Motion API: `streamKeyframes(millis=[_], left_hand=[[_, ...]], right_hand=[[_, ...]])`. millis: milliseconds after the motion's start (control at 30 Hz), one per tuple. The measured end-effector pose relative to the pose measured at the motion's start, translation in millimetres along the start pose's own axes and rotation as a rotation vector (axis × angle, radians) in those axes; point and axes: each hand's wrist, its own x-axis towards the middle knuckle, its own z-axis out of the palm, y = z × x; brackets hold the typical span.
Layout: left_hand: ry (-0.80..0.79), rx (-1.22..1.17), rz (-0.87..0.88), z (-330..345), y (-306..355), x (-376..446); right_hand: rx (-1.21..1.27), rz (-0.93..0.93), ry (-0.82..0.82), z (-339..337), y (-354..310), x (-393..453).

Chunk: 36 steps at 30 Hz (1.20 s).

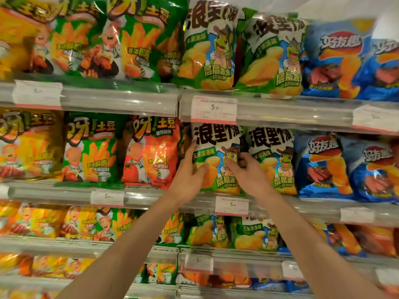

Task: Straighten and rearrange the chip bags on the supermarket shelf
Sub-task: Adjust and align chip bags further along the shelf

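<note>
Looking down from my head, I have both arms stretched toward the second shelf (151,196) from the top, where a white-and-green chip bag (216,147) with a cartoon turtle stands upright just under a price tag (213,109) clipped to the shelf above. My left hand (190,171) lies on the bag's left edge, fingers reaching up its side and thumb across its front, gripping it. My right hand (248,171) holds the bag's right side, thumb on the printed turtle and fingers curled behind the edge. A matching turtle bag (274,160) stands touching it on the right, then a blue bag (323,165). To the left stand an orange-red bag (153,152) and a green bag (90,147) side by side.
</note>
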Motion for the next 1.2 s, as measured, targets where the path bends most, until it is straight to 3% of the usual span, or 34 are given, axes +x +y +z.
streamKeyframes(millis=[200, 300, 400, 467, 633, 833, 900, 1000, 1200], left_hand=[[0.072, 0.107, -0.013, 3.2, -5.0, 6.2], [0.096, 0.097, 0.015, 5.2, -8.7, 5.8], [0.069, 0.12, 0.035, 5.9, -12.7, 6.5], [0.027, 0.167, 0.06, 7.3, -16.5, 6.0], [0.029, 0.212, 0.068, 13.7, -20.2, 8.6], [0.065, 0.23, 0.073, 18.2, -24.2, 13.8], [0.07, 0.244, 0.084, 18.4, -24.7, 13.3], [0.066, 0.272, 0.113, 16.1, -25.9, 11.7], [0.049, 0.259, 0.11, 10.3, -35.2, 7.3]], right_hand=[[-0.099, -0.063, 0.021, 5.4, 7.7, 8.0], [-0.159, -0.167, 0.141, -2.5, 13.1, 4.2], [-0.465, -0.43, 0.383, -21.1, 27.8, -2.3], [-0.707, -0.532, 0.433, -29.2, 44.8, -3.9], [-0.948, -0.492, 0.28, -30.2, 76.4, -1.3], [-0.791, -0.437, 0.3, -25.5, 63.5, 0.4], [-0.752, -0.496, 0.277, -16.7, 53.3, -4.1], [-0.814, -0.575, 0.169, -4.1, 49.1, -6.9], [-0.908, -0.516, 0.113, -11.4, 56.8, 1.8]])
